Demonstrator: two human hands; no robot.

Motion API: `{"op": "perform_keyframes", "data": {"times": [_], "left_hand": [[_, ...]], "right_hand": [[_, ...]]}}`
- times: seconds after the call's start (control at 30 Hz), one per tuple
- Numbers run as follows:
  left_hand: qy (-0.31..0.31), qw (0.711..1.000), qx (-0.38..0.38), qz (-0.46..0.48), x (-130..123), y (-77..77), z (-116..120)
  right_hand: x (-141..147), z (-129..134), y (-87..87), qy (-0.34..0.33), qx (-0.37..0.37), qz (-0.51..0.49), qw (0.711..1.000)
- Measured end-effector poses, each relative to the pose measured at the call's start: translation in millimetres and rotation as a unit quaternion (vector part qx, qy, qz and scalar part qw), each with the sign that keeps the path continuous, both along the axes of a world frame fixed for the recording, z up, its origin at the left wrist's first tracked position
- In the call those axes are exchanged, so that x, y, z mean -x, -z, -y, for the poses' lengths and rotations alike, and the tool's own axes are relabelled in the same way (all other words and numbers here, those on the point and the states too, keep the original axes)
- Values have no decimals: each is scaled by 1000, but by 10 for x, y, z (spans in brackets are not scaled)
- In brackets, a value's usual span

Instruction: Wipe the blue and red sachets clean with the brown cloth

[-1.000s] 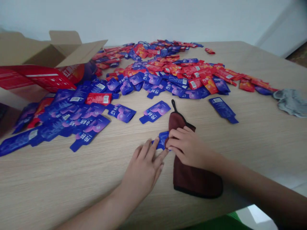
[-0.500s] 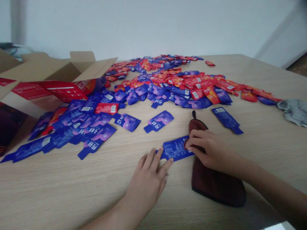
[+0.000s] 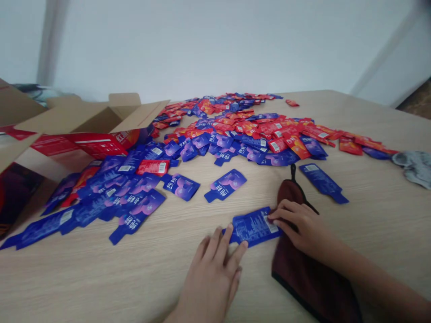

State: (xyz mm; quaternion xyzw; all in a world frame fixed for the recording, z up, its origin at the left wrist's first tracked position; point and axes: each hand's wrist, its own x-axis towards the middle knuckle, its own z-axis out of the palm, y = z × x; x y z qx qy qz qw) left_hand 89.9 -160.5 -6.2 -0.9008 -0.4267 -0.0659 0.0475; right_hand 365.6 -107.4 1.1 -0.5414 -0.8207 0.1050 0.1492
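Observation:
A blue sachet [image 3: 251, 227] lies on the table, its printed back and barcode facing up. My left hand [image 3: 209, 273] rests flat at the sachet's narrow neck end, fingers spread and fingertips touching it. With pinched fingers, my right hand [image 3: 301, 226] grips a fold of a maroon cloth [image 3: 303, 273] with black edging and a hanging loop. That fold touches the sachet's right end, near the barcode. The rest of the cloth stretches beneath my right hand and wrist toward the near edge of the view.
Purple-fronted sachets [image 3: 225, 185] and a blue one [image 3: 323, 183] lie beyond my hands. A heap of red and blue sachets [image 3: 262, 130] spreads across the back. Overlapping sachets [image 3: 138, 215] lie left, beside an open cardboard box [image 3: 97, 120]. A grey crumpled cloth [image 3: 415, 166] is far right.
The view has tilted up, so everything sits lower. The cloth's looped end has swung right, and its near part has shifted too. Both hands stay at the same sachet.

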Motion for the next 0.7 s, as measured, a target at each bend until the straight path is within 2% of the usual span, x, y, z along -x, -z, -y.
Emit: {"op": "perform_keyframes", "data": {"times": [0.1,0.23,0.33,0.4,0.5,0.7], "left_hand": [[3,1000,-24,0,3,37,-12],[10,999,-51,-5,15,86,-29],[14,998,-63,-8,28,97,-32],[17,998,-65,-9,37,94,-32],[20,998,-65,-11,49,90,-37],[28,996,-88,-4,63,109,-58]], "right_hand": [[-8,-40,-130,-5,5,6,1000],[389,-43,-298,-36,-37,-34,998],[706,-29,-261,-81,-47,-31,995],[788,-26,-186,-83,-48,-12,995],[676,-25,-78,-46,-42,5,998],[128,-32,55,21,-31,15,999]]}}
